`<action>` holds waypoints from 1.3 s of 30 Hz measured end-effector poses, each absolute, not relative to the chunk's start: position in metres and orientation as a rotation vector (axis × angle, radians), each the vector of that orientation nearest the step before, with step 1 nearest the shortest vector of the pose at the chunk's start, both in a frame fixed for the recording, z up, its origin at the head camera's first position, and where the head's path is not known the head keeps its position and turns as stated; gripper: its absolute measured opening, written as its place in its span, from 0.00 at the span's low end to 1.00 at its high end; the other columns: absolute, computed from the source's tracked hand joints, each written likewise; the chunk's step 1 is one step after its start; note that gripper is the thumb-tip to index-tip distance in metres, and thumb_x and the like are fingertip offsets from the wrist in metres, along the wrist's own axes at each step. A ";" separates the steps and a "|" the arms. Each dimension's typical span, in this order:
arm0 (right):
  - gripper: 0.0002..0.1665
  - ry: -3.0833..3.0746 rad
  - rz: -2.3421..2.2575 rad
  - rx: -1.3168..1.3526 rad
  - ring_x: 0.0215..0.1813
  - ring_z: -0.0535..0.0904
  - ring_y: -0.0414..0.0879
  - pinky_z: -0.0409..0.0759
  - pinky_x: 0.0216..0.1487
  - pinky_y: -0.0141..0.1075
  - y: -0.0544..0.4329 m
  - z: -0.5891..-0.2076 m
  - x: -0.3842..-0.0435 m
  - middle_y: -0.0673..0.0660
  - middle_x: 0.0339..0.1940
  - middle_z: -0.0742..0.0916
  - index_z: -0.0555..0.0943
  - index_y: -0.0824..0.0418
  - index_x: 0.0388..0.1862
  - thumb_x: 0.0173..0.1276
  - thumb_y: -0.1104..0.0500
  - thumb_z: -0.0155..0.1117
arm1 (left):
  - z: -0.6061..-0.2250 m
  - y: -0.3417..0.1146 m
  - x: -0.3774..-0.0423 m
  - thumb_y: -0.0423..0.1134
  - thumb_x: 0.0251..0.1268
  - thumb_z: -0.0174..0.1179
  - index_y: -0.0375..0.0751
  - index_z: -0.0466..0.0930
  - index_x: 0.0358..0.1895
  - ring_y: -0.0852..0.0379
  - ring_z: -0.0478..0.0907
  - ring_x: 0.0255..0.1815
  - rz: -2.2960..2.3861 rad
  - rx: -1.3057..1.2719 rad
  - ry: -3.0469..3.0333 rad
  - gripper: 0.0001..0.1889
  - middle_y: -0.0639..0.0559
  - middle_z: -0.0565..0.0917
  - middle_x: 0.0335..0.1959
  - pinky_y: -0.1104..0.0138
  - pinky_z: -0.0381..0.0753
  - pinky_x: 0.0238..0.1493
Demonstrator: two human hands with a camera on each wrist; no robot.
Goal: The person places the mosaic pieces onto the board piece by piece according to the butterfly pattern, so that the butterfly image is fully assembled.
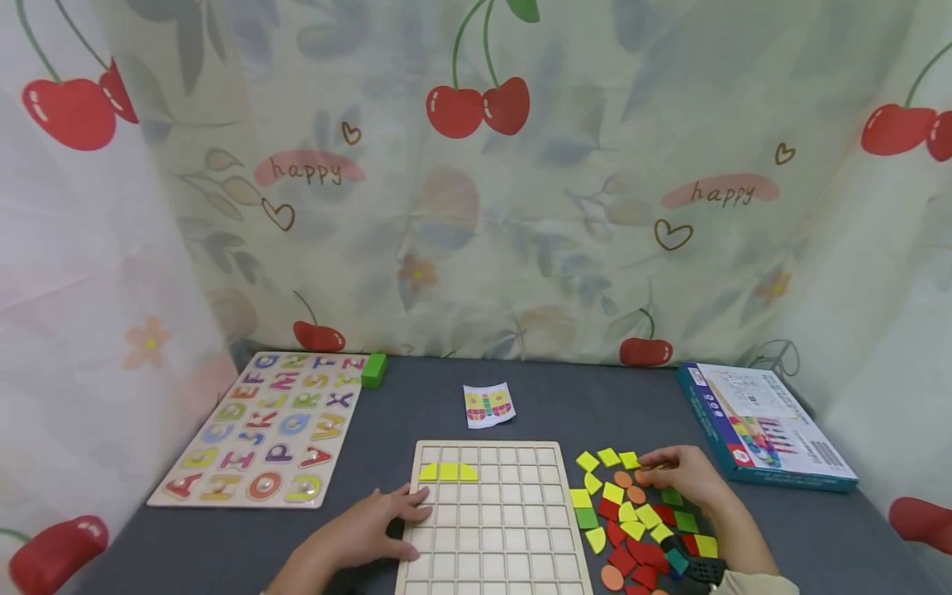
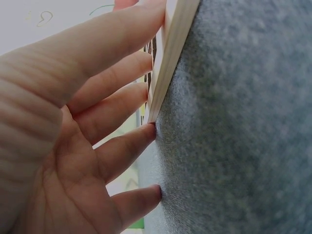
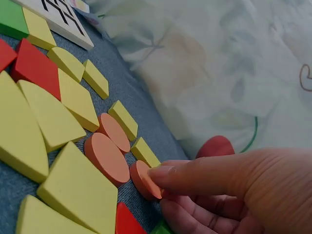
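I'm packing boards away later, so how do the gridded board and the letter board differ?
The gridded board has mostly bare square cells, with three yellow pieces placed; the letter board is covered in colourful letters. The left hand touches the gridded board, while no hand touches the letter board. The gridded board lies centrally, the letter board off to the left. Both lie flat on the dark table.
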State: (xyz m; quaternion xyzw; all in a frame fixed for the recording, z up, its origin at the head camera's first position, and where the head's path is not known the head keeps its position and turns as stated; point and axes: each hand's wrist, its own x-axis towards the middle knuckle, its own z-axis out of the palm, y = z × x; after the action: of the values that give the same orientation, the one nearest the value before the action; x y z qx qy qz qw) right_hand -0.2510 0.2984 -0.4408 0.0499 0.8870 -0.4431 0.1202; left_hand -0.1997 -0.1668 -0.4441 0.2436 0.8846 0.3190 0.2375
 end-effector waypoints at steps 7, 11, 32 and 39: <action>0.16 2.662 -1.232 0.079 0.34 0.77 0.43 0.80 0.36 0.34 0.300 -0.451 -0.247 0.59 0.37 0.86 0.82 0.72 0.45 0.60 0.64 0.66 | -0.440 -0.162 -0.196 0.47 0.49 0.68 0.41 0.74 0.60 0.37 0.53 0.72 0.896 0.618 2.417 0.32 0.45 0.67 0.69 0.33 0.43 0.66; 0.16 2.682 -1.221 0.074 0.32 0.75 0.44 0.78 0.34 0.33 0.299 -0.452 -0.247 0.55 0.34 0.85 0.81 0.72 0.44 0.59 0.63 0.67 | -0.439 -0.161 -0.194 0.45 0.49 0.68 0.41 0.75 0.60 0.37 0.53 0.72 0.883 0.617 2.431 0.31 0.45 0.67 0.69 0.33 0.43 0.66; 0.10 2.710 -1.167 0.090 0.30 0.72 0.45 0.75 0.31 0.32 0.290 -0.446 -0.247 0.54 0.26 0.79 0.81 0.70 0.38 0.58 0.65 0.67 | -0.439 -0.161 -0.194 0.46 0.50 0.68 0.40 0.74 0.60 0.36 0.54 0.72 0.877 0.645 2.449 0.32 0.45 0.66 0.69 0.33 0.44 0.65; 0.14 2.713 -1.156 0.096 0.30 0.73 0.44 0.77 0.32 0.33 0.293 -0.443 -0.246 0.55 0.30 0.82 0.80 0.70 0.40 0.57 0.63 0.69 | -0.438 -0.161 -0.194 0.46 0.50 0.68 0.40 0.74 0.60 0.36 0.54 0.72 0.879 0.657 2.450 0.31 0.44 0.66 0.69 0.32 0.44 0.65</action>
State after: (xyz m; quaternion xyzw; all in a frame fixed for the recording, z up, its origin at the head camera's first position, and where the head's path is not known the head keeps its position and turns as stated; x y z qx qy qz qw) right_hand -0.2458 0.2931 -0.4434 0.0323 0.9153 -0.3901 0.0952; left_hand -0.1940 -0.1613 -0.4384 0.2382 0.8889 0.3188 0.2267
